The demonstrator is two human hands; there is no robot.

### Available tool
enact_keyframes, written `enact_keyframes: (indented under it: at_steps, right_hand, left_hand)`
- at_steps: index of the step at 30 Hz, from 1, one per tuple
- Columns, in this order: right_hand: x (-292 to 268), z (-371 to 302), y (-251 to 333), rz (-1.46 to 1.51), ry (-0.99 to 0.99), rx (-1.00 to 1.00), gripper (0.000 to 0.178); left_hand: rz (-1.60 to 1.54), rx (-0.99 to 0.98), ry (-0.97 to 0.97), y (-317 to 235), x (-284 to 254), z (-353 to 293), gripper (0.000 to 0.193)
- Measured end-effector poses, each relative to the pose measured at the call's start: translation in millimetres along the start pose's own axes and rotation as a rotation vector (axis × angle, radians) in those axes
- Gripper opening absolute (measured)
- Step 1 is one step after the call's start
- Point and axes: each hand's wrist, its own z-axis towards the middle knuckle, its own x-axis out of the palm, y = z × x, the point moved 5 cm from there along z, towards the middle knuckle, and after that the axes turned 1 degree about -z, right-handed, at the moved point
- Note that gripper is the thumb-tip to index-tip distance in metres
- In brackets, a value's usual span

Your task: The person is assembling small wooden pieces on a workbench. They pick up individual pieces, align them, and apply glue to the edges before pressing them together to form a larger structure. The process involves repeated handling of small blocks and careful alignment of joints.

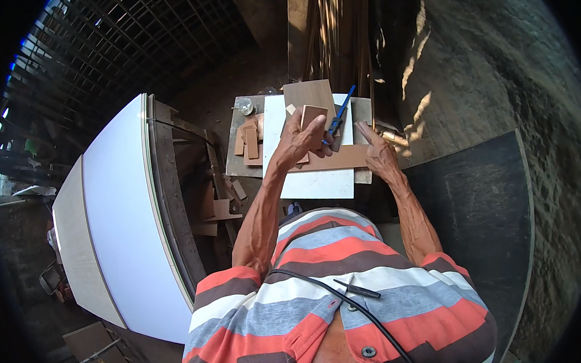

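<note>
My left hand (295, 142) is closed around a small brown rectangular wood piece (313, 117), held up over the work table. Its fingers are partly hidden behind the piece. My right hand (383, 157) is at the right end of a long brown wood strip (342, 158), with fingers stretched away from me. Whether it presses on the strip is unclear. Under the strip lies a white board (323, 186). Just beyond my left hand a thin blue tool (345, 106) slants over the board, its kind unclear. A larger brown panel (308, 91) lies at the far side.
Small wood offcuts (251, 142) and a glass jar (244, 106) sit on the table's left. Large white panels (120, 208) lean at left, with scraps (219, 208) beside them. A dark board (477, 219) stands at right by a rough wall (493, 75). Tall planks (329, 37) stand behind.
</note>
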Motion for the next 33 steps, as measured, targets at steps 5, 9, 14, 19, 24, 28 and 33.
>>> enact_keyframes:
  at_steps: [5,9,14,19,24,28,33]
  right_hand:
    - [3,4,44,0.235,-0.158,-0.158,0.068]
    - [4,-1,77,0.054,-0.241,-0.194,0.065]
    - [12,-18,104,-0.053,-0.294,-0.325,0.066]
    - [25,11,93,-0.071,-0.28,-0.421,0.071]
    - [38,-15,108,0.013,-0.182,-0.378,0.07]
    - [35,5,96,0.104,-0.157,-0.245,0.068]
    - [45,-45,106,0.224,-0.052,-0.259,0.066]
  left_hand:
    - [-0.326,0.018,-0.079,39,-9,23,0.044]
    - [-0.255,-0.057,-0.281,53,-19,23,0.039]
    - [-0.23,-0.059,-0.408,48,-13,18,0.032]
    - [-0.369,-0.102,-0.325,39,13,19,0.025]
    - [-0.573,-0.184,-0.365,45,11,19,0.027]
    - [-0.643,-0.159,-0.407,52,13,26,0.028]
    - [-0.547,-0.093,-0.595,62,-24,47,0.028]
